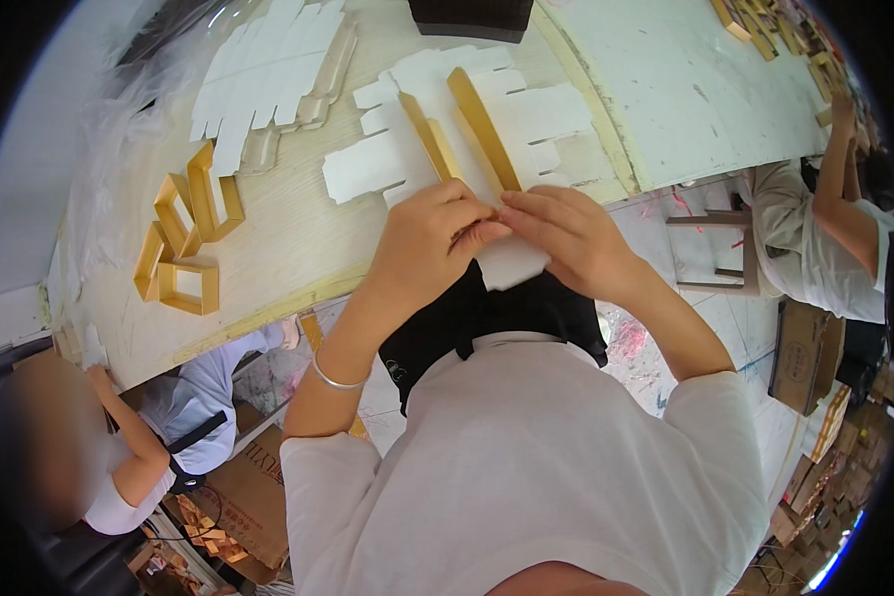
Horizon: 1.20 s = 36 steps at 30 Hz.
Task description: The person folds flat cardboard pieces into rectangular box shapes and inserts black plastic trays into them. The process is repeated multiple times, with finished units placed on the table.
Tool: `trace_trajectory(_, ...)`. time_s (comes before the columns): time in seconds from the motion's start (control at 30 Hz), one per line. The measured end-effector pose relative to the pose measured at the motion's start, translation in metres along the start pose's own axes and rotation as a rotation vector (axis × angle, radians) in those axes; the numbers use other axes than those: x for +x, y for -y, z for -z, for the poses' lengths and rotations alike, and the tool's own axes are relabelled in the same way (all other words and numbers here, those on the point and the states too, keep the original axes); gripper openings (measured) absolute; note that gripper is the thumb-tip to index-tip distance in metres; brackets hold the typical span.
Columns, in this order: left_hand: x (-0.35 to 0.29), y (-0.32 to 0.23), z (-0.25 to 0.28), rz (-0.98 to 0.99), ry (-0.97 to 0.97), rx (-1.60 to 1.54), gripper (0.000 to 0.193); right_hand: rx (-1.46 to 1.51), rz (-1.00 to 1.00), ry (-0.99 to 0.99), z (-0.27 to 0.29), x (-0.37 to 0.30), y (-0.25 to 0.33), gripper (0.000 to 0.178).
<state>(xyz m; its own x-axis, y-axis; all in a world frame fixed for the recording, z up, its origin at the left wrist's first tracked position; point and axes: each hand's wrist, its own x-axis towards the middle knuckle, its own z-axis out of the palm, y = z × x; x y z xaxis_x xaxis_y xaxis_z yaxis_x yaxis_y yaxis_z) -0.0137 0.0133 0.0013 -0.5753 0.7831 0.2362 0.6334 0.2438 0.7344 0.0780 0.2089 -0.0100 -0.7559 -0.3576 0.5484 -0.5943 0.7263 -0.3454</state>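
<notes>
Left hand (429, 238) and right hand (566, 233) both pinched white card (512, 260) at table (298, 248) edge; gold frames (184, 243) lay well left.

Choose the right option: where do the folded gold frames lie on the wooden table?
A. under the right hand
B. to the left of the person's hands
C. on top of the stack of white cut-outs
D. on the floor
B: the gold frames lie in a loose group on the wooden table, well left of the left hand and right hand, which press on the white card blank.
</notes>
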Motion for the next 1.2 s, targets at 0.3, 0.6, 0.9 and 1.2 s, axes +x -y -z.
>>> trace_trajectory(0.3, -0.002, -0.006, -0.003, 0.113, -0.132, -0.228, 0.034, 0.812, -0.538, -0.109, -0.011, 0.025, -0.006, 0.034)
trace_trajectory(0.6, -0.003, 0.004, -0.002, 0.126, -0.092, -0.35, 0.027, 0.244, -0.167, -0.22, -0.028, 0.013, -0.006, 0.039)
trace_trajectory(0.9, 0.005, -0.007, 0.009, 0.314, 0.003, -0.295, 0.034, -0.001, -0.121, -0.159, -0.015, 0.022, 0.0, 0.026)
trace_trajectory(1.2, -0.005, -0.005, -0.014, -0.019, -0.253, 0.315, 0.01, -0.08, -0.118, 0.227, -0.007, 0.039, -0.007, 0.015)
